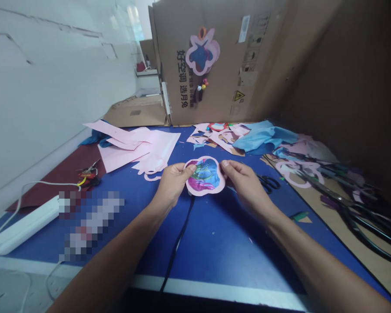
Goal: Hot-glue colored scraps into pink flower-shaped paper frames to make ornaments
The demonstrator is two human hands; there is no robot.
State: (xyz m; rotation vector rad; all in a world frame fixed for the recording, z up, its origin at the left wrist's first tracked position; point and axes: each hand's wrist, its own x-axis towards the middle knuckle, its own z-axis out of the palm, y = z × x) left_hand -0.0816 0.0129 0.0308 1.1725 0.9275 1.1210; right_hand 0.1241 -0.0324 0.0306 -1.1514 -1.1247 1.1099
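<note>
Both hands hold up a flower-shaped craft piece (205, 176) with a pink paper border and a shiny blue and magenta middle. My left hand (174, 182) pinches its left edge, thumb on top. At the right edge, my right hand (241, 178) grips the border between thumb and fingers. Beneath the piece, a black cord (180, 241) runs down over the table's front edge; whether it is joined to the piece is hidden. Black-handled scissors (270, 183) lie just past my right hand.
Pink paper sheets (133, 143) lie at the back left and blue fabric (263, 135) at the back right. Large shears (348, 208) rest on the right. A white power strip (29, 226) is at left. A similar flower ornament (200, 56) hangs on the cardboard (221, 100).
</note>
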